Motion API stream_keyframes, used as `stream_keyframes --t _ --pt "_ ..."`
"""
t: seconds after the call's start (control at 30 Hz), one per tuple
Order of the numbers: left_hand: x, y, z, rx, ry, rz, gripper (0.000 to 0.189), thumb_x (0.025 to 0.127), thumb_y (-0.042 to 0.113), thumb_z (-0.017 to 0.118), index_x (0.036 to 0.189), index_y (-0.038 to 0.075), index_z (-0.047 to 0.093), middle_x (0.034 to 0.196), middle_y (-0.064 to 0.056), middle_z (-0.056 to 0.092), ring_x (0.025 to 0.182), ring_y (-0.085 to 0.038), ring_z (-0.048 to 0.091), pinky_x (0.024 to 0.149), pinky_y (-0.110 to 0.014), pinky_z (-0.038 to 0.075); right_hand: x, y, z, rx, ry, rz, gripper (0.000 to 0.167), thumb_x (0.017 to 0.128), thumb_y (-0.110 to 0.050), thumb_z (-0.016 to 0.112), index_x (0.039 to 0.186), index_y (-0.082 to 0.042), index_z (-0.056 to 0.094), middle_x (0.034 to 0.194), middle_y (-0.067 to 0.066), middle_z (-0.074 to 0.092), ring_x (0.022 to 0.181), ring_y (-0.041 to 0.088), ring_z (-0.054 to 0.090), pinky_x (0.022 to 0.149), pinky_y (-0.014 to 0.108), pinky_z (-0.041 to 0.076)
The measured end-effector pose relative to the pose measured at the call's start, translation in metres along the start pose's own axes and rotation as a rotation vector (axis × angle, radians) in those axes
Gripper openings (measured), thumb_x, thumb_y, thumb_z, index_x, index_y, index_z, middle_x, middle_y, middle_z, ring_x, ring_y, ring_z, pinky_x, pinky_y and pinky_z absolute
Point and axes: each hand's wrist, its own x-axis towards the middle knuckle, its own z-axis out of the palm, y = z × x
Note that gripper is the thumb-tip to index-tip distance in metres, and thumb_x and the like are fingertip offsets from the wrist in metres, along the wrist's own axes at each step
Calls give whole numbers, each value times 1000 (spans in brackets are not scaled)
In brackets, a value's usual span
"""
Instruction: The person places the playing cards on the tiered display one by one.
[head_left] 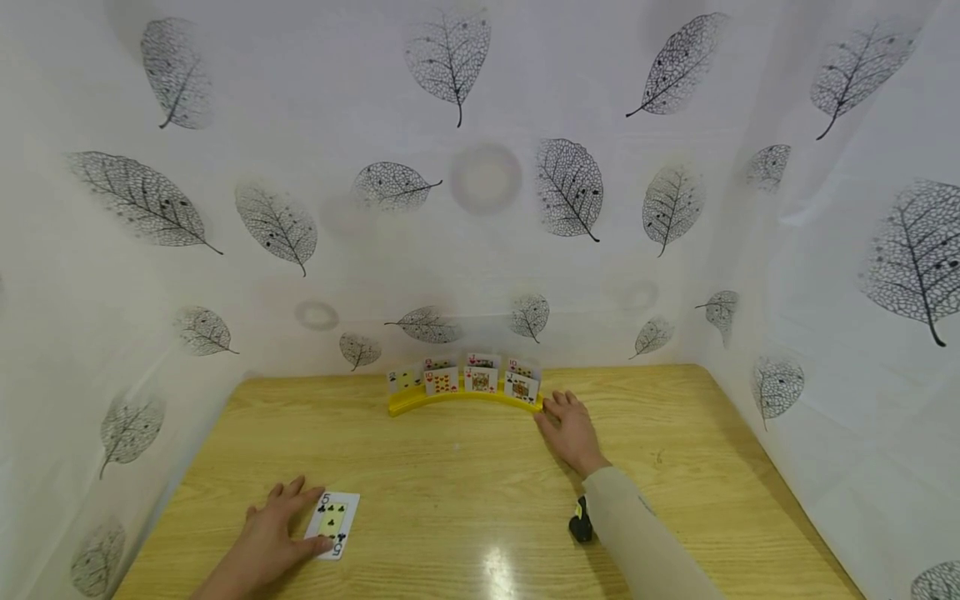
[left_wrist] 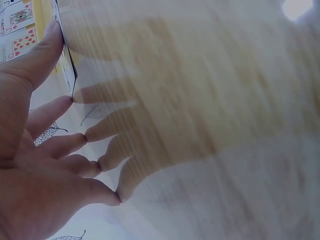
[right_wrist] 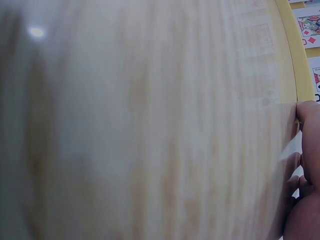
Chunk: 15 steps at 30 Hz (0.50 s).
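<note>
On the table's left front lies a five of clubs playing card (head_left: 332, 518). My left hand (head_left: 268, 533) is spread beside it, thumb resting on its lower part and index fingertip at its upper left corner. In the left wrist view the card (left_wrist: 68, 67) shows nearly edge-on, and the other fingertips touch the tabletop. A curved yellow card holder (head_left: 465, 395) stands at the back with several upright cards in two rows, among them a ten of hearts (head_left: 442, 382). My right hand (head_left: 573, 429) rests on the table, fingertips at the holder's right end.
A small black object (head_left: 580, 521) with a yellow mark lies next to the right sleeve (head_left: 637, 533). White curtains (head_left: 480, 250) printed with dark leaves enclose the back and sides of the wooden table (head_left: 450, 475).
</note>
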Motion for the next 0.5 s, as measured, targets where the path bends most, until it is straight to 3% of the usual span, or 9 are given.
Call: stream_keyframes --t 0.2,0.33,0.5 --pt "1 1 -1 -7 -7 -15 86 77 45 91 145 1 60 157 -43 36 140 -76 24 97 -98 18 1 1 0 5 -2 8 54 106 -34 62 144 4 59 159 28 47 155 52 31 128 67 24" --pt "0 2 1 2 22 -12 85 76 45 93 143 3 60 156 -43 38 140 -75 27 97 -97 19 0 2 0 12 -6 15 55 106 -35 62 145 3 59 160 27 47 156 51 30 128 66 25" --pt "-3 3 6 -43 88 -4 89 73 40 95 142 1 53 151 -37 49 135 -66 47 97 -97 18 0 3 0 18 3 1 53 107 -34 62 144 4 60 159 29 47 155 52 30 128 67 24"
